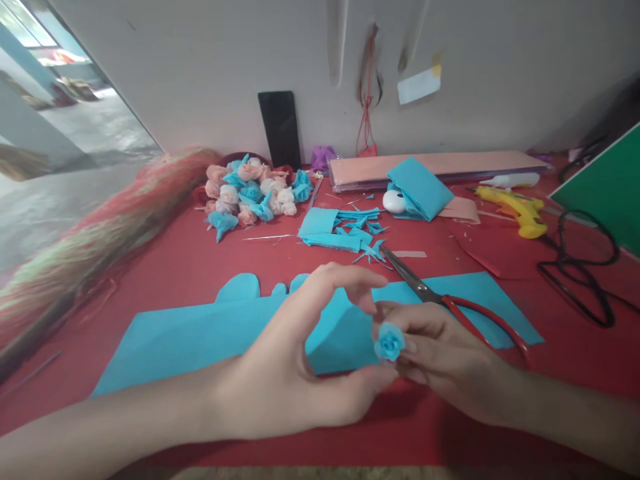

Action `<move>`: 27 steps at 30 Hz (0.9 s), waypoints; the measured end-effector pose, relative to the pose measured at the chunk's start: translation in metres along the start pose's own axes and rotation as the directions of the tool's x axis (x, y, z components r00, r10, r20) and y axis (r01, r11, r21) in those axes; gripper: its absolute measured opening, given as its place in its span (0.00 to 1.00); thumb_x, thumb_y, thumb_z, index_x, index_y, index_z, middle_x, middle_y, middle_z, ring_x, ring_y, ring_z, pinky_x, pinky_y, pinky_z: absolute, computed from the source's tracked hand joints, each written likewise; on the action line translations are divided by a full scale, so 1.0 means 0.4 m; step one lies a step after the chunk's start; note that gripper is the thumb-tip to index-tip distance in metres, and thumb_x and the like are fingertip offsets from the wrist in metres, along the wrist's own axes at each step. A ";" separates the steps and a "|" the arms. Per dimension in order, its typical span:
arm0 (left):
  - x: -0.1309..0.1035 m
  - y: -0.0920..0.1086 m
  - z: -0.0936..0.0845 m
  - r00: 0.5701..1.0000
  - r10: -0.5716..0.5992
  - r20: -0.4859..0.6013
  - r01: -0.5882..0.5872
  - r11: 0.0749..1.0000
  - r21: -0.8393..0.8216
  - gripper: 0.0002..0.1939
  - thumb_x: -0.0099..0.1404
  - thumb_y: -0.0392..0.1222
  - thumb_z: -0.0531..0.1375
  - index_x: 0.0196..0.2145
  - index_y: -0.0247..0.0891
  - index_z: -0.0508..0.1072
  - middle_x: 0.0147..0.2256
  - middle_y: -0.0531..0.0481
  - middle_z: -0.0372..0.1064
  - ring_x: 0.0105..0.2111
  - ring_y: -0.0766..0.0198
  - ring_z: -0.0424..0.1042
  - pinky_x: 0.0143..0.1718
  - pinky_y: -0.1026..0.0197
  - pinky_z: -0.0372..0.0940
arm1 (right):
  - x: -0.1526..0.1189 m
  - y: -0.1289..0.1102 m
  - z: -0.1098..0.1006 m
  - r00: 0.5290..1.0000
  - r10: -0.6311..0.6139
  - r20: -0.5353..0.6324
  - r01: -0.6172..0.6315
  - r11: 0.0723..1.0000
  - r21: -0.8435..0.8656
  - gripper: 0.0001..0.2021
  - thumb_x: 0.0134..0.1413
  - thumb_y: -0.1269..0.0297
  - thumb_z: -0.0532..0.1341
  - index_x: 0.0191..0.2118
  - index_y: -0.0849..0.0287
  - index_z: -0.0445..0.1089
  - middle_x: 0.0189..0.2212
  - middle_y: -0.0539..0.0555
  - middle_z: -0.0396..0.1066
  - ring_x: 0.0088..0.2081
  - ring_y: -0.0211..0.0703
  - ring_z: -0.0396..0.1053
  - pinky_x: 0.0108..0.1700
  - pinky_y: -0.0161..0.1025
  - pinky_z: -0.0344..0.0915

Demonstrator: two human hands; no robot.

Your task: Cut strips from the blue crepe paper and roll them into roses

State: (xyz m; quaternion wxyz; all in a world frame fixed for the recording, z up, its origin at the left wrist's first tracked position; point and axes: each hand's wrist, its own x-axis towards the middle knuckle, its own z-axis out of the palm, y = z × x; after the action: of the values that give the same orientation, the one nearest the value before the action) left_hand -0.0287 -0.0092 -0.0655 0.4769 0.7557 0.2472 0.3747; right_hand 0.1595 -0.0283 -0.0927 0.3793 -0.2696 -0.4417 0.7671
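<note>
A small blue paper rose (389, 341) is pinched between the fingers of my right hand (445, 357), near the middle of the view. Curved around its left side is my left hand (310, 360), thumb below and fingers above, spread wide apart with nothing held between them. Beneath both hands lies a long sheet of blue paper (170, 337). Red-handled scissors (425, 291) rest on the sheet's right part, behind my right hand. Rounded blue paper pieces (240, 288) show at the sheet's far edge.
Paper flowers (250, 190) are heaped at the back left, before a leaning black phone (280, 130). Cut blue scraps (345, 230) lie mid-table. Folded blue paper (423, 190), a yellow glue gun (523, 210) and its black cable (567, 267) are at the right.
</note>
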 end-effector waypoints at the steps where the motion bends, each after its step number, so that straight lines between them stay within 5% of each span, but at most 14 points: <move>1: -0.001 0.004 -0.002 1.000 -0.009 0.017 0.010 0.999 -0.043 0.18 0.62 0.33 0.60 0.48 0.43 0.61 0.42 0.53 0.61 0.42 0.69 0.64 0.47 0.69 0.61 | 0.001 -0.001 0.003 1.000 0.011 0.010 -0.011 1.000 0.029 0.10 0.54 0.58 0.64 0.28 0.59 0.72 0.26 0.47 0.61 0.22 0.29 0.53 0.25 0.32 0.51; 4: -0.004 0.015 -0.005 0.992 -0.092 0.081 0.106 0.976 -0.190 0.04 0.70 0.37 0.52 0.42 0.40 0.63 0.38 0.53 0.61 0.38 0.68 0.65 0.42 0.67 0.64 | 0.004 -0.002 0.010 0.998 0.060 0.037 -0.063 0.993 0.097 0.10 0.55 0.59 0.63 0.27 0.59 0.70 0.24 0.46 0.60 0.22 0.29 0.54 0.27 0.32 0.51; 9: -0.009 0.022 -0.002 0.958 -0.220 0.184 0.276 0.884 -0.376 0.07 0.71 0.40 0.50 0.34 0.38 0.61 0.32 0.54 0.63 0.34 0.69 0.66 0.39 0.67 0.63 | 0.005 0.008 0.010 0.988 0.114 0.100 -0.130 0.976 0.174 0.10 0.56 0.61 0.63 0.26 0.60 0.69 0.21 0.45 0.59 0.22 0.29 0.53 0.25 0.31 0.49; 16: -0.003 0.020 0.002 0.949 -0.253 0.191 0.299 0.913 -0.278 0.08 0.68 0.41 0.53 0.31 0.38 0.60 0.29 0.54 0.60 0.30 0.67 0.62 0.33 0.65 0.60 | 0.008 0.014 0.010 0.981 0.158 0.114 -0.179 0.964 0.196 0.11 0.54 0.60 0.64 0.28 0.61 0.69 0.21 0.45 0.58 0.22 0.29 0.53 0.26 0.32 0.48; 21: 0.001 0.019 0.001 0.969 -0.207 0.137 0.222 0.969 -0.106 0.06 0.67 0.38 0.54 0.30 0.38 0.62 0.28 0.55 0.62 0.30 0.67 0.61 0.39 0.61 0.59 | 0.004 0.019 0.004 0.973 0.191 0.130 -0.215 0.954 0.208 0.12 0.52 0.58 0.65 0.29 0.61 0.69 0.21 0.45 0.58 0.23 0.30 0.54 0.26 0.32 0.48; 27: 0.001 0.019 -0.002 0.966 -0.190 0.175 0.216 0.966 -0.143 0.07 0.69 0.36 0.52 0.31 0.39 0.61 0.28 0.54 0.71 0.31 0.66 0.67 0.45 0.58 0.61 | 0.003 0.021 0.002 0.966 0.219 0.137 -0.244 0.946 0.213 0.14 0.49 0.55 0.67 0.28 0.61 0.67 0.21 0.46 0.59 0.22 0.31 0.53 0.26 0.33 0.48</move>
State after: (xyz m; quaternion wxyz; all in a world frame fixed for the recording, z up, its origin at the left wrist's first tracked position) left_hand -0.0288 -0.0116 -0.0584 0.5906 0.7128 0.2534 0.2807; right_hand 0.1554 -0.0303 -0.0999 0.2896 -0.2310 -0.3364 0.8658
